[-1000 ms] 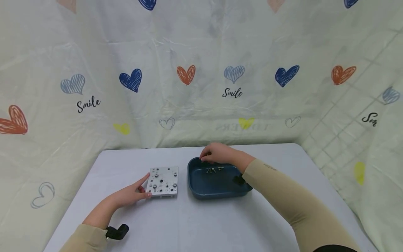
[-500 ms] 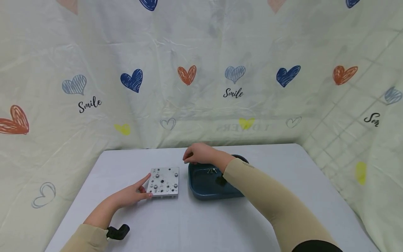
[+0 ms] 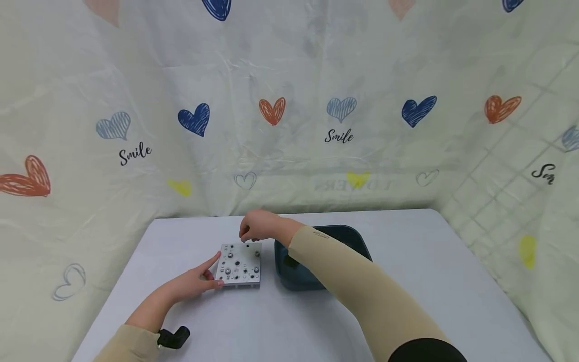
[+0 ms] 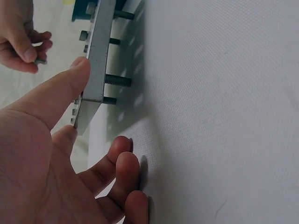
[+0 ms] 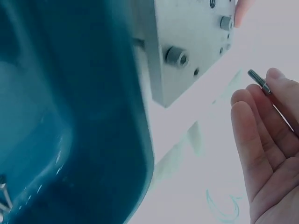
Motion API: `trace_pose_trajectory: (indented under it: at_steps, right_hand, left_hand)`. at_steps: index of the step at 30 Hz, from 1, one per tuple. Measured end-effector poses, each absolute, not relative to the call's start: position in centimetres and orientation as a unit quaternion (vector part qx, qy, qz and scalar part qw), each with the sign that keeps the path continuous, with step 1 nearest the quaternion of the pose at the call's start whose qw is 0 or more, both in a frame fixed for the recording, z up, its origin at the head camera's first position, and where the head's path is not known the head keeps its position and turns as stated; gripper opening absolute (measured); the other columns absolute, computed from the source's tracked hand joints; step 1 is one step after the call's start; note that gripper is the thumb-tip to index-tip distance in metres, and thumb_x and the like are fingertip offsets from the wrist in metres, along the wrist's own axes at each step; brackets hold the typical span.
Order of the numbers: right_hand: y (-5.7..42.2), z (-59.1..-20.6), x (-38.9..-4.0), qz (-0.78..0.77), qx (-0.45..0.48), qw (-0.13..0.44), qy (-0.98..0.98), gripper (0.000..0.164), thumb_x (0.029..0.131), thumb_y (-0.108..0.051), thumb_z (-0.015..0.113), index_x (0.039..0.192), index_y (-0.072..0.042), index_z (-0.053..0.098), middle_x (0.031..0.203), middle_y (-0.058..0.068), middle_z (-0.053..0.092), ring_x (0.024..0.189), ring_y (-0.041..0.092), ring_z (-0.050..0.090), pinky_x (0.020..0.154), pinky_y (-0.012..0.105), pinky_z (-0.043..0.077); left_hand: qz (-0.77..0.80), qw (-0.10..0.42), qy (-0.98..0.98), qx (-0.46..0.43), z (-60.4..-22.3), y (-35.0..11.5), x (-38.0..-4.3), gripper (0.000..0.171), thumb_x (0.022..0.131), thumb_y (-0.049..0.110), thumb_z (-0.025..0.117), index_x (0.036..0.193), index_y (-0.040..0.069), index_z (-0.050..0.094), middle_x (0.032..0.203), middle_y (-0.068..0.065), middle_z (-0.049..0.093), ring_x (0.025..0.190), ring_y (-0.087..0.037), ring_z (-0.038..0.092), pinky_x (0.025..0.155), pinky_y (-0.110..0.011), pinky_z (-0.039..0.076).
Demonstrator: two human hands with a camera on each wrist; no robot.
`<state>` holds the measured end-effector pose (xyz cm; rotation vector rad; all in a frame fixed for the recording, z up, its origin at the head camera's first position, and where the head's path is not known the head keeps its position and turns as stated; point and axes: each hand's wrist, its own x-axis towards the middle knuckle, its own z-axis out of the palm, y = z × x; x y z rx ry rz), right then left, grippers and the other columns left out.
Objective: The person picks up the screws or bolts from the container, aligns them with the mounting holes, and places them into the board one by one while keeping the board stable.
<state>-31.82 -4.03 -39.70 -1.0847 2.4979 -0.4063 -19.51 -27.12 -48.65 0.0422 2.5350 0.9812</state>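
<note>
On the white table lies a square silver metal plate (image 3: 248, 259) with many holes and several socket-head screws (image 5: 177, 57) in it. Threaded screw ends (image 4: 117, 80) stick out from its underside in the left wrist view. My left hand (image 3: 192, 283) holds the plate's left side between thumb and index finger, its other fingers loosely bent. Above the plate's far edge is my right hand (image 3: 261, 224). It pinches a small screw (image 5: 259, 81) between thumb and fingertips, threaded end pointing out, apart from the plate.
A dark blue tray (image 3: 289, 282) stands right of the plate, partly hidden by the right sleeve (image 3: 344, 271). Metal pieces (image 5: 4, 193) lie in it. Behind the table (image 3: 280, 322) hangs a curtain (image 3: 298, 151) printed with hearts.
My right hand has moved left from over the tray to above the plate's far edge, carrying the screw. The left hand keeps its hold on the plate. The view has shifted slightly.
</note>
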Motion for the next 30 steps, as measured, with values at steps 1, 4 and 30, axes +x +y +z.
trace_pose_trajectory:
  at_steps: [1,4,30]
  right_hand:
    - [-4.4,-39.9,-31.8,-0.143,-0.385,0.196,0.890,0.012,0.096,-0.025,0.068,0.102,-0.019,0.076,0.088,-0.005,0.070,0.073,0.008,0.062,0.067,0.023,0.048]
    - [-5.5,-40.4,-31.9,-0.139,-0.382,0.200,0.892,0.012,0.096,-0.025,0.068,0.102,-0.018,0.076,0.092,-0.003,0.071,0.077,0.010,0.064,0.068,0.023,0.048]
    - [-9.5,-43.1,-32.9,-0.025,-0.407,0.152,0.900,0.008,0.095,-0.026,0.069,0.095,-0.021,0.076,0.082,-0.011,0.064,0.073,0.006,0.058,0.067,0.024,0.046]
  left_hand:
    - [0.352,0.209,0.913,0.015,-48.8,-27.1,-19.5,0.095,0.084,0.050,0.075,0.159,0.027,0.022,0.101,-0.003,0.051,0.083,-0.019,0.047,0.070,-0.035,0.036]
    - [0.351,0.208,0.913,0.014,-49.2,-27.0,-19.7,0.094,0.084,0.051,0.075,0.159,0.029,0.022,0.101,-0.003,0.052,0.083,-0.018,0.048,0.071,-0.035,0.037]
    - [0.359,0.215,0.908,0.015,-49.4,-27.6,-20.1,0.093,0.085,0.049,0.075,0.159,0.030,0.022,0.100,-0.002,0.054,0.084,-0.018,0.050,0.073,-0.035,0.039]
